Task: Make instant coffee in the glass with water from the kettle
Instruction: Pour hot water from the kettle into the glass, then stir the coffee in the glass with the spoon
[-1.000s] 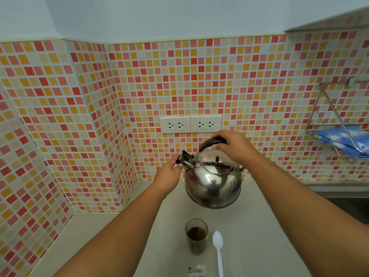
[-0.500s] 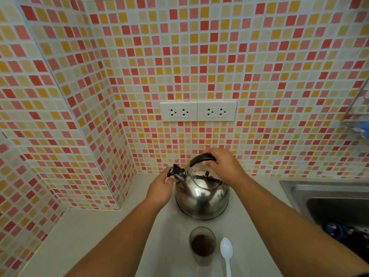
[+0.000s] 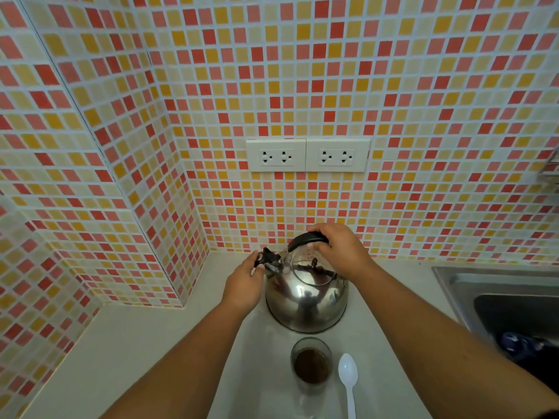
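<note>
Two hands: both of mine are on the kettle (image 3: 306,300), so that's my landmark for everything below.
Kettle: shiny steel, sitting upright on the pale counter (image 3: 127,352), close to the tiled wall (image 3: 332,86), spout pointing to my left.
Right hand (image 3: 335,251): wrapped over the black handle (image 3: 305,238) on top of the kettle, fingers curled round it, so it's gripping the handle.
Left hand (image 3: 244,281): up against the black spout cap (image 3: 267,261) on the kettle's left side, thumb and fingertips pinching it. Can't see whether the cap is flipped open or shut, my fingers cover too much of it.
Glass (image 3: 311,365): standing on the counter just in front of the kettle, on my side of it, not touching it as far as I can tell. Dark brown liquid inside, pretty much coffee colour.
Spoon (image 3: 348,379): white plastic one, lying flat just right of the glass, also in front of the kettle, bowl end toward the kettle and handle running off the bottom edge.
Sockets (image 3: 307,155): double white outlet plates on the wall straight above the kettle.
Sink (image 3: 499,294): steel, off to the right of the kettle, something blue (image 3: 514,343) down in the basin but too blurry to say what.
Corner: the tiled wall juts out to the left of the kettle.
</note>
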